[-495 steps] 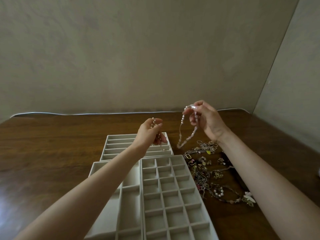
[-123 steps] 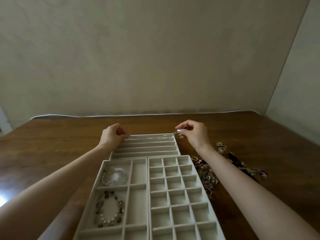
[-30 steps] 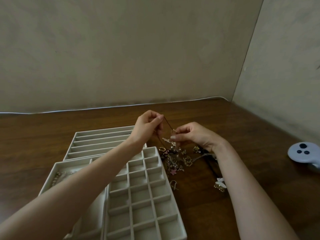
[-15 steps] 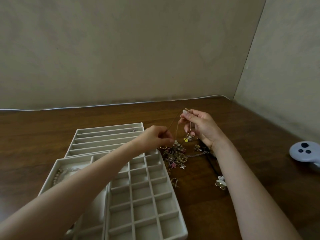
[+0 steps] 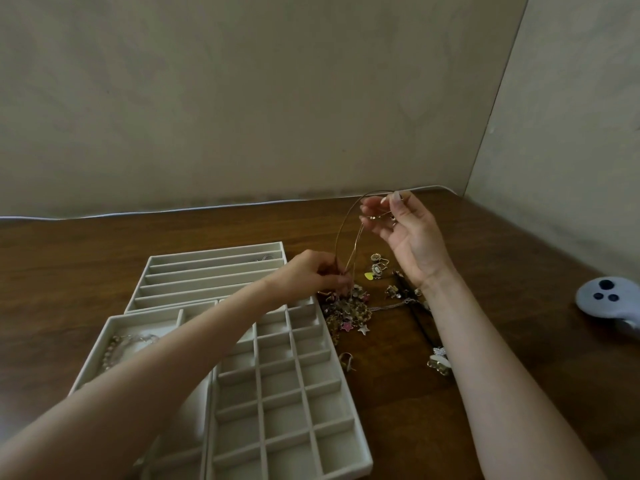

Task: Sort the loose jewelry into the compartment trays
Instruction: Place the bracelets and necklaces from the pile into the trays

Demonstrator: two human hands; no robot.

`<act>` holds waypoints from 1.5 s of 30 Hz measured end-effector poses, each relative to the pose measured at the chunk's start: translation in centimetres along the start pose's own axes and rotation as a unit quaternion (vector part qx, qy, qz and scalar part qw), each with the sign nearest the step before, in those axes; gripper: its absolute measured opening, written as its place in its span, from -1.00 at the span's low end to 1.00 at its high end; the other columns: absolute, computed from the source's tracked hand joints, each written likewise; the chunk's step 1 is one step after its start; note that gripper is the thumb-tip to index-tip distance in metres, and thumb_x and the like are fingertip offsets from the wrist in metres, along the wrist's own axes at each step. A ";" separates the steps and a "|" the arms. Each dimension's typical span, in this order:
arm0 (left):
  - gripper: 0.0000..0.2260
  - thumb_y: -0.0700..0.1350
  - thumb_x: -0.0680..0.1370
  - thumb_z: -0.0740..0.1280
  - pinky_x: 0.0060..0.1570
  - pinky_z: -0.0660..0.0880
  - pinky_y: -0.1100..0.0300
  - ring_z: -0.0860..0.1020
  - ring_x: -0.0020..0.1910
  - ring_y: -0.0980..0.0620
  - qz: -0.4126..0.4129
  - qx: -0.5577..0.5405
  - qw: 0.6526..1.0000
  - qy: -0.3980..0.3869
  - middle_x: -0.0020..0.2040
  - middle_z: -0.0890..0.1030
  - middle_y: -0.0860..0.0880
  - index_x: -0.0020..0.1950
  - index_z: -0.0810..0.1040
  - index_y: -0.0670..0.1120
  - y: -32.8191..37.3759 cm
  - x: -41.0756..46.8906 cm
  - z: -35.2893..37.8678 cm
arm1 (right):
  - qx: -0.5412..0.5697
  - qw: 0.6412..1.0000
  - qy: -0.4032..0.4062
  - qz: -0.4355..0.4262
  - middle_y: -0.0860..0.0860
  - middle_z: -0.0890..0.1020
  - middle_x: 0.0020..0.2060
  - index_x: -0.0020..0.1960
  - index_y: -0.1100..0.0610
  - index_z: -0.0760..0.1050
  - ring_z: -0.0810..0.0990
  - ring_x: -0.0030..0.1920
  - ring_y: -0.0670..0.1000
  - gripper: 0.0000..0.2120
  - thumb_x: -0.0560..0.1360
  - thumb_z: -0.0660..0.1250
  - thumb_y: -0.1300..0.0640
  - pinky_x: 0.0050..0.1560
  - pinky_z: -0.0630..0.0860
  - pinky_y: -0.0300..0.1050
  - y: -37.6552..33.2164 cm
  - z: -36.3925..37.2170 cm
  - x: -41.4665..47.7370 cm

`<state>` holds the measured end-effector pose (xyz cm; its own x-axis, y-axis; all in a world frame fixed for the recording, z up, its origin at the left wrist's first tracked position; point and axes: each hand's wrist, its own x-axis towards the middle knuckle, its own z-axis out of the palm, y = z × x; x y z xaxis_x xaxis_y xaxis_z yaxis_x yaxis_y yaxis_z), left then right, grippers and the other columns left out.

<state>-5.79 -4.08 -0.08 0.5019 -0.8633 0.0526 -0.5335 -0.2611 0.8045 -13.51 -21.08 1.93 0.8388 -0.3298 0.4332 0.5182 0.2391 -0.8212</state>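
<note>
A thin gold chain necklace (image 5: pixel 347 233) loops up between my hands above the jewelry pile (image 5: pixel 349 310). My right hand (image 5: pixel 405 233) is raised and pinches the chain's upper end between its fingertips. My left hand (image 5: pixel 313 273) pinches the lower part just above the pile. Three beige trays lie on the table: a long-slot tray (image 5: pixel 207 271) at the back, a small-grid tray (image 5: pixel 294 393) at the front, and a large-compartment tray (image 5: pixel 138 327) holding a bead bracelet (image 5: pixel 116 348), partly hidden by my left forearm.
Loose pieces lie right of the pile: a yellow heart charm (image 5: pixel 369 276), rings (image 5: pixel 379 261), a white butterfly piece (image 5: pixel 439 360) and an earring (image 5: pixel 347 360). A grey controller (image 5: pixel 607 299) sits at the table's right edge. Walls close off the back and right.
My right hand has lifted higher and drawn the gold chain up out of the pile. My left hand has stayed low at the pile, gripping the chain.
</note>
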 end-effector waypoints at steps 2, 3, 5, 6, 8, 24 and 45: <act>-0.89 -0.18 0.53 0.31 -0.11 0.51 0.35 0.59 -0.17 0.18 -0.007 -0.039 0.999 0.012 -0.13 0.64 -0.03 0.02 0.55 -0.17 0.2 -0.1 -0.1 | 0.004 1.000 0.018 -0.014 0.10 0.64 -0.09 -0.14 0.13 0.55 0.59 0.04 0.10 -0.87 0.50 0.26 0.13 0.22 0.46 0.13 0.0 -0.1 0.1; -0.88 -0.20 0.53 0.31 -0.16 0.51 0.37 0.60 -0.19 0.20 -0.011 -0.056 0.998 0.017 -0.13 0.64 -0.05 0.03 0.54 -0.20 0.3 -0.2 -0.2 | 0.009 0.999 0.028 -0.020 0.11 0.64 -0.09 -0.14 0.13 0.55 0.59 0.05 0.11 -0.88 0.50 0.26 0.12 0.23 0.45 0.13 0.0 -0.2 0.1; -0.87 -0.23 0.54 0.29 -0.23 0.49 0.42 0.61 -0.24 0.22 -0.024 -0.088 0.996 0.014 -0.14 0.64 -0.08 0.04 0.51 -0.25 0.4 -0.3 -0.4 | 0.021 0.998 0.044 -0.031 0.11 0.64 -0.09 -0.14 0.13 0.55 0.58 0.06 0.11 -0.88 0.50 0.27 0.13 0.24 0.45 0.12 -0.1 -0.3 0.2; -0.87 -0.23 0.54 0.29 -0.23 0.49 0.41 0.61 -0.23 0.20 -0.029 -0.103 0.994 0.011 -0.13 0.63 -0.09 0.05 0.51 -0.26 0.4 -0.4 -0.5 | 0.025 0.998 0.050 -0.036 0.10 0.64 -0.10 -0.15 0.12 0.55 0.59 0.06 0.11 -0.88 0.50 0.27 0.13 0.24 0.45 0.12 -0.1 -0.3 0.2; -0.84 -0.21 0.55 0.28 -0.20 0.53 0.36 0.62 -0.20 0.13 -0.036 -0.128 0.991 0.012 -0.14 0.63 -0.10 0.06 0.51 -0.27 0.4 -0.5 -0.7 | 0.023 0.997 0.064 -0.039 0.09 0.64 -0.12 -0.16 0.11 0.56 0.59 0.05 0.09 -0.88 0.50 0.26 0.13 0.24 0.45 0.11 -0.1 -0.3 0.2; -0.69 -0.08 0.65 0.08 -0.21 0.62 0.08 0.66 -0.22 -0.12 -0.044 -0.276 0.953 0.119 -0.11 0.65 -0.27 0.11 0.46 -0.30 1.4 -0.6 -1.4 | -0.294 0.947 0.038 0.127 0.08 0.67 -0.19 -0.04 0.22 0.57 0.61 -0.26 -0.01 -0.86 0.53 0.32 0.14 -0.29 0.58 -0.20 1.6 0.2 -0.3; -0.72 -0.12 0.64 0.13 -0.40 0.58 0.25 0.65 -0.38 0.03 -0.128 -0.225 0.960 0.111 -0.29 0.67 -0.13 0.00 0.53 -0.28 1.9 -0.4 -1.3 | -0.451 0.891 -0.033 -0.041 -0.05 0.58 -0.22 -0.20 0.14 0.58 0.50 -0.25 -0.15 -0.93 0.40 0.47 0.19 -0.21 0.46 -0.30 2.6 2.2 -0.8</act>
<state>-6.16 -3.69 2.17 0.7366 -0.6695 -0.0962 -0.0510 -0.1967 0.9791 -12.48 -18.19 0.23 0.8282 -0.2503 0.5015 0.2582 -0.6238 -0.7377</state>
